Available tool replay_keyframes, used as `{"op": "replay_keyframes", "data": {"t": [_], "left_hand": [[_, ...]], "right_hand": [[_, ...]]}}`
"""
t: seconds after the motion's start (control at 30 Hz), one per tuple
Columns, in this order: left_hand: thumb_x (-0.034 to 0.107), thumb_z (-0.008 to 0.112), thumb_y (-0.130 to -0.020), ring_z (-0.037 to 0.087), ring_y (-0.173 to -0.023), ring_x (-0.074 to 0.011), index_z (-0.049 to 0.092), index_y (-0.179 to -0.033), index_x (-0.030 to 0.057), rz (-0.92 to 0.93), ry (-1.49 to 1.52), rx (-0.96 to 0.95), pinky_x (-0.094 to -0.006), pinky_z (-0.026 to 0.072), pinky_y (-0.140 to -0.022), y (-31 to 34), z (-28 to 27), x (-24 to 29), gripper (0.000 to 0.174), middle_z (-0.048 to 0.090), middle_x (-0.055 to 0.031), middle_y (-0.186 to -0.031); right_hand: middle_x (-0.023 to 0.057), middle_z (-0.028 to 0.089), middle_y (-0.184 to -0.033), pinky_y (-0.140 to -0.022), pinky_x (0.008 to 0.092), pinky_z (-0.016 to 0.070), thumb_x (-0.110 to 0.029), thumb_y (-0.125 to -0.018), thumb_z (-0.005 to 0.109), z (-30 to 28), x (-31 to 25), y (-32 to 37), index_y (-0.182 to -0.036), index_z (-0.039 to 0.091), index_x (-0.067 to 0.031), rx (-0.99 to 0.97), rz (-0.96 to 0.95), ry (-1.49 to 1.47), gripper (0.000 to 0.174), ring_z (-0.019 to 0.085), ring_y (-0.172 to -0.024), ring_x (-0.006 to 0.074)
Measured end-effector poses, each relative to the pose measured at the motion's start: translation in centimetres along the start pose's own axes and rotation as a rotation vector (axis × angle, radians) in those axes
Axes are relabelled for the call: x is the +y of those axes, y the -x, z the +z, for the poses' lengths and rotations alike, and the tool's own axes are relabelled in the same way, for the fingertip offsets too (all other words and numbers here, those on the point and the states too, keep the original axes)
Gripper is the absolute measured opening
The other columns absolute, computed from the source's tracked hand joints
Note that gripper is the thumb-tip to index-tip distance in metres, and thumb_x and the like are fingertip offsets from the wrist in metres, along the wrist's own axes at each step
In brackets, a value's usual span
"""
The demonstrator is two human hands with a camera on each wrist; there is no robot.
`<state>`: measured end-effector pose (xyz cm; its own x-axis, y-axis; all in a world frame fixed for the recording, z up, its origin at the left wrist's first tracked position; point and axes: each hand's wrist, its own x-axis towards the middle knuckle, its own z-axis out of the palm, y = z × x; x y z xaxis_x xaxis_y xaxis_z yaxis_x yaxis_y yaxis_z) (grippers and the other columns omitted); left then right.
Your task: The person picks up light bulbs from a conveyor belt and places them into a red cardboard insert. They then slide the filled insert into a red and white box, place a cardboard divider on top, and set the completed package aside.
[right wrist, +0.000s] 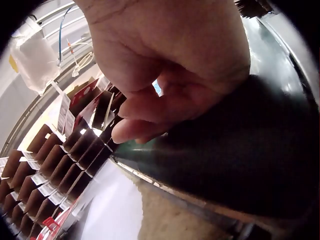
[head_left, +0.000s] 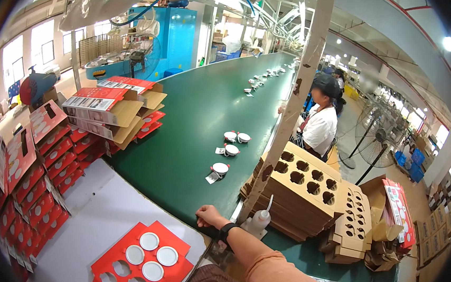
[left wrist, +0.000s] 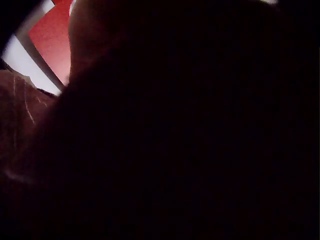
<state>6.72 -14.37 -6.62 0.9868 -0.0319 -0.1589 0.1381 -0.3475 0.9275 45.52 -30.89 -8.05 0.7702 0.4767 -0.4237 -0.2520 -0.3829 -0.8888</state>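
Note:
My right hand (head_left: 209, 216) is over the near edge of the green conveyor belt (head_left: 185, 111), its fingers loosely curled and holding nothing. In the right wrist view that hand (right wrist: 165, 65) hangs with bent fingers beside the dark belt surface. My left hand does not show in the head view, and the left wrist view is mostly dark, with a piece of red (left wrist: 52, 42) at its upper left. A red card tray (head_left: 144, 230) lies on the white table; several white round lids (head_left: 167, 255) sit in its holes, and other holes are bare.
Small white cups (head_left: 220, 168) with red parts stand along the belt. Red cartons (head_left: 47, 180) are stacked at the left. Right of the post (head_left: 292, 104) are brown card inserts (head_left: 307, 179), a squeeze bottle (head_left: 259, 220) and a person in white (head_left: 319, 124).

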Motion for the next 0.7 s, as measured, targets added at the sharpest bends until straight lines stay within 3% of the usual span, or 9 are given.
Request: {"op": "replay_keyframes", "data": {"t": [0.2, 0.27, 0.33, 0.4, 0.43, 0.47, 0.5, 0.63, 0.7], "left_hand": [[0.010, 0.059, -0.087, 0.058, -0.080, -0.0135, 0.064, -0.099, 0.0035, -0.037, 0.008, 0.045, -0.0267, 0.0465, -0.074, 4.9, -1.1, 2.6, 0.015, 0.062, -0.0068, -0.086], [0.009, 0.058, -0.087, 0.058, -0.080, -0.0135, 0.064, -0.099, 0.0036, -0.045, 0.022, 0.048, -0.0265, 0.0465, -0.074, 6.0, -1.0, 3.2, 0.015, 0.062, -0.0068, -0.085], [0.008, 0.058, -0.086, 0.058, -0.080, -0.0135, 0.064, -0.100, 0.0037, -0.044, 0.031, 0.040, -0.0264, 0.0465, -0.074, 5.9, -1.4, 4.0, 0.015, 0.061, -0.0068, -0.085], [0.006, 0.059, -0.085, 0.056, -0.092, -0.0129, 0.064, -0.105, 0.0033, -0.301, 0.147, 0.116, -0.0260, 0.0440, -0.081, 5.5, -2.2, 4.4, 0.021, 0.061, -0.0059, -0.093], [0.006, 0.059, -0.085, 0.056, -0.092, -0.0129, 0.064, -0.105, 0.0033, -0.307, 0.152, 0.118, -0.0260, 0.0440, -0.081, 5.1, -2.6, 5.0, 0.021, 0.061, -0.0059, -0.093], [0.007, 0.059, -0.085, 0.056, -0.090, -0.0130, 0.064, -0.104, 0.0032, -0.314, 0.195, 0.180, -0.0259, 0.0446, -0.080, 4.7, -3.0, 5.9, 0.020, 0.061, -0.0049, -0.092], [0.008, 0.059, -0.086, 0.057, -0.089, -0.0130, 0.064, -0.104, 0.0030, -0.321, 0.238, 0.242, -0.0257, 0.0452, -0.079, 4.3, -3.3, 6.3, 0.019, 0.061, -0.0040, -0.090], [0.009, 0.059, -0.087, 0.057, -0.084, -0.0118, 0.063, -0.106, 0.0037, -0.388, 0.283, 0.250, -0.0249, 0.0459, -0.075, 3.7, -4.6, 4.7, 0.020, 0.061, -0.0026, -0.089], [0.010, 0.058, -0.088, 0.056, -0.080, -0.0096, 0.064, -0.105, 0.0040, -0.580, 0.431, 0.232, -0.0230, 0.0454, -0.072, 3.3, -5.6, 5.5, 0.019, 0.061, -0.0033, -0.086]], "right_hand": [[0.0094, 0.064, -0.067, -0.041, 0.0270, 0.0450, -0.015, -0.087, 0.051, -0.9, 0.3, -2.0, -0.088, 0.059, -0.0014, 0.088, -0.089, -0.149, 0.016, 0.063, -0.052, 0.0168], [0.0055, 0.059, -0.068, -0.044, 0.0268, 0.0431, -0.018, -0.084, 0.054, -2.1, -0.2, -4.3, -0.095, 0.059, -0.0043, 0.400, -0.142, -0.212, 0.018, 0.056, -0.053, 0.0137], [0.0078, 0.062, -0.076, -0.054, 0.0308, 0.0459, -0.017, -0.080, 0.059, -4.7, 1.5, -9.7, -0.102, 0.059, -0.0014, 0.736, -0.275, -0.113, 0.027, 0.059, -0.062, 0.0174], [0.0123, 0.063, -0.083, -0.067, 0.0370, 0.0490, -0.024, -0.076, 0.063, -7.2, 1.1, -12.8, -0.103, 0.059, 0.0023, 1.127, -0.264, 0.054, 0.038, 0.061, -0.071, 0.0243], [0.0168, 0.065, -0.093, -0.074, 0.0371, 0.0486, -0.028, -0.075, 0.064, -9.8, 1.6, -14.8, -0.104, 0.059, 0.0030, 1.014, -0.141, -0.095, 0.043, 0.062, -0.080, 0.0256], [0.0256, 0.059, -0.113, -0.089, 0.0407, 0.0444, -0.033, -0.077, 0.064, -10.4, -0.2, -13.9, -0.113, 0.055, 0.0042, 0.978, -0.005, -0.182, 0.053, 0.057, -0.105, 0.0383], [0.0264, 0.057, -0.116, -0.091, 0.0411, 0.0437, -0.035, -0.076, 0.065, -10.1, -2.4, -12.8, -0.117, 0.054, 0.0042, 1.109, 0.071, -0.163, 0.058, 0.055, -0.109, 0.0393], [0.0257, 0.059, -0.113, -0.090, 0.0403, 0.0443, -0.037, -0.074, 0.067, -13.1, -2.5, -15.8, -0.115, 0.055, 0.0052, 1.136, 0.059, -0.005, 0.060, 0.056, -0.107, 0.0371], [0.0244, 0.061, -0.109, -0.088, 0.0392, 0.0455, -0.035, -0.073, 0.069, -13.4, -2.6, -16.2, -0.113, 0.057, 0.0058, 1.090, 0.007, 0.056, 0.059, 0.059, -0.103, 0.0347]]}}
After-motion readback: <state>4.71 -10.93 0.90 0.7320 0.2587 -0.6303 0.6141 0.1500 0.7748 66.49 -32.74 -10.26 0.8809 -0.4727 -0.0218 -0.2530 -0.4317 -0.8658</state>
